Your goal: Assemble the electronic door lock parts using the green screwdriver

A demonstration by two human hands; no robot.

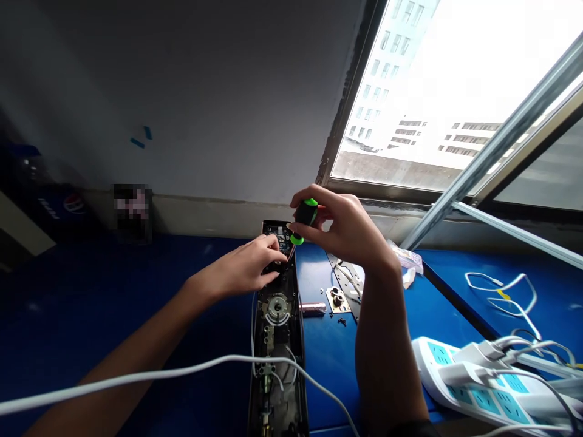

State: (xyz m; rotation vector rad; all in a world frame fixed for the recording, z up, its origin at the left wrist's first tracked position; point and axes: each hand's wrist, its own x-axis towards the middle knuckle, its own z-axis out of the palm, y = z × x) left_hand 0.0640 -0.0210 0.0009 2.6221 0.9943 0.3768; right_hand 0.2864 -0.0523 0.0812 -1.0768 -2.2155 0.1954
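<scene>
A long, narrow black device housing [298, 340] lies open-faced on the blue table, its inner parts showing. At its far end is a circuit board [283, 233], partly covered by my left hand [252, 264]. That hand rests on the housing with bent fingers, the thumb apart from the index finger, whose tip is beside the screwdriver's shaft. My right hand [334, 221] is closed around the black-and-green handle of a screwdriver [306, 212]. The screwdriver leans, its shaft pointing down into the housing just below the board. Its very tip is too small to make out. A round metal disc [277, 308] sits nearer me in the housing.
Right of the housing lie a red-and-silver cylinder [313, 309], a small metal plate with a black knob [337, 300], loose screws [342, 321] and a flat perforated panel [348, 282]. A white cable [200, 365] crosses the foreground. A power strip [483, 388] stands at right; a window is behind.
</scene>
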